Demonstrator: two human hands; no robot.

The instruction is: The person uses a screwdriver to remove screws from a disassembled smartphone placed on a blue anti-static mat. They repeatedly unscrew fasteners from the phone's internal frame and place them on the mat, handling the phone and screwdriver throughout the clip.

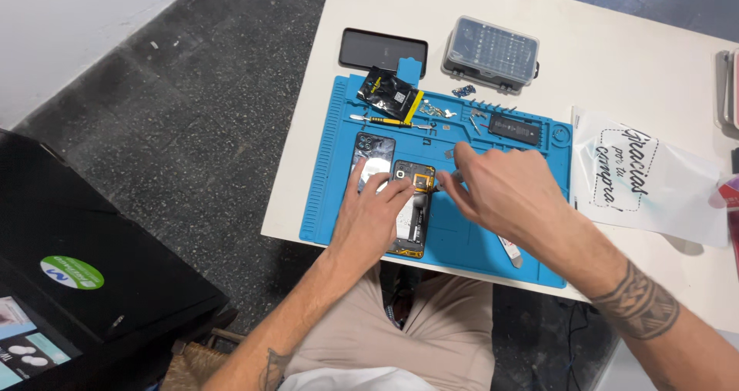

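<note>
1. The opened black smartphone with its back cover off and inner boards showing (412, 206) lay flat on the blue silicone repair mat (323, 198), its long axis running from the person toward the far table edge, camera end pointing away from the person.
2. The left hand (369, 218) rested palm-down on the phone's left side, fingers spread and pressing rather than curled round anything, fingertips near the phone's upper end.
3. Just left of the phone, partly under those fingers, lay the detached dark back cover with camera holes (372, 154), parallel to the phone.
4. The right hand (504, 191) hovered over the mat right of the phone, fingers pinched on a thin metal tool (450, 178) whose tip reached toward the phone's top edge.
5. The mat lay on a white rectangular table (616, 75) over a dark speckled floor (192, 114); a black case (92, 245) stood at far left.
6. At the mat's far edge, from left: a black pouch with a yellow strip (389, 91), a small screwdriver (385, 119), loose screws and small parts (439, 111) in the mat's shallow compartments, and a black rectangular part (514, 128).
7. Beyond the mat sat a dark phone lying flat (382, 50) and a closed clear plastic bit case holding rows of bits (493, 51).
8. At right lay a white printed bag (662, 183).
</note>
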